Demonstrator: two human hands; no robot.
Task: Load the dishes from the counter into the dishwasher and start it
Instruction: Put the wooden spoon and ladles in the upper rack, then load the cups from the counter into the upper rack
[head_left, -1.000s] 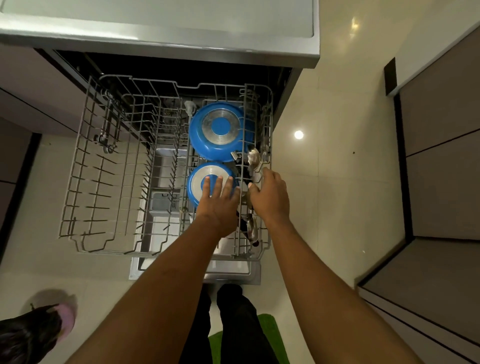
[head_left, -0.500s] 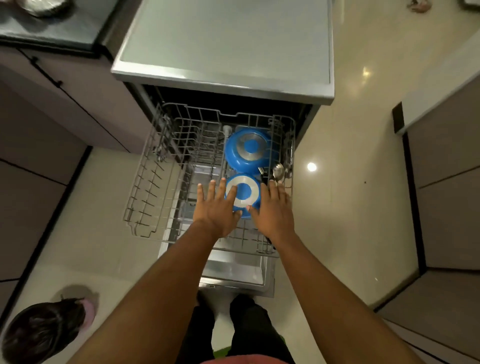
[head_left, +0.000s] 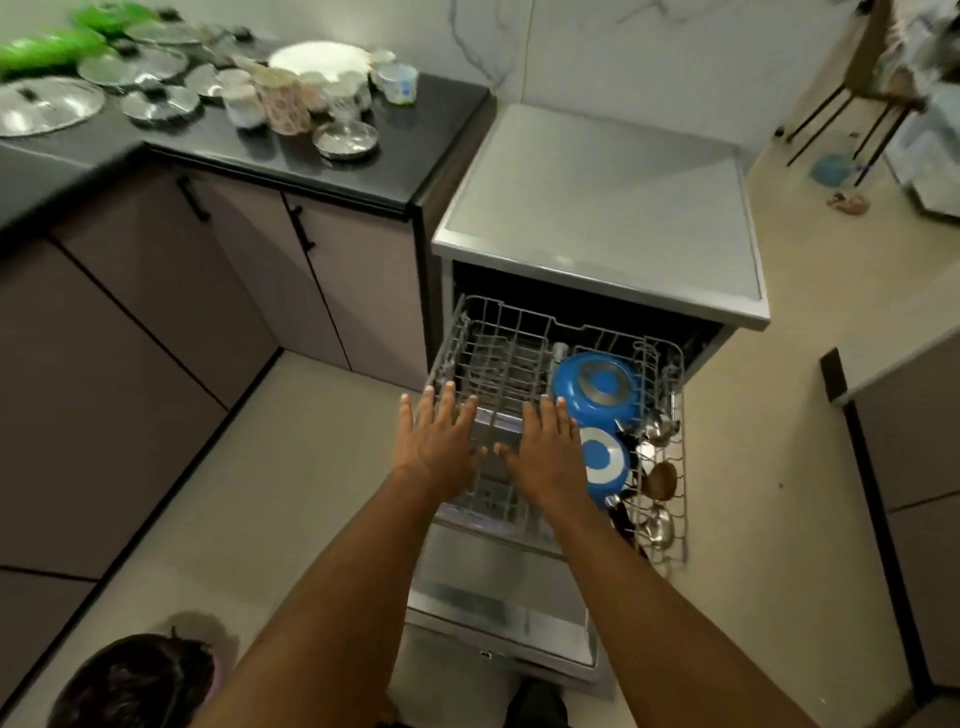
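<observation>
Left hand (head_left: 435, 448) and right hand (head_left: 546, 457), spread and empty, over the rack (head_left: 498, 332) beside blue pans (head_left: 597, 387).

In grey wire dishwasher rack (head_left: 498, 353), right half: large round blue pan (head_left: 597, 384) behind small round blue pan (head_left: 608, 462) | along rack's right edge: steel ladles (head_left: 658, 525) | beneath rack: lowered steel door (head_left: 493, 587) | left of dishwasher, on black stone counter (head_left: 431, 130): round steel plates (head_left: 345, 139), patterned ceramic mugs (head_left: 283, 106) | above rack's front left: left hand (head_left: 434, 441) beside right hand (head_left: 545, 457)
</observation>
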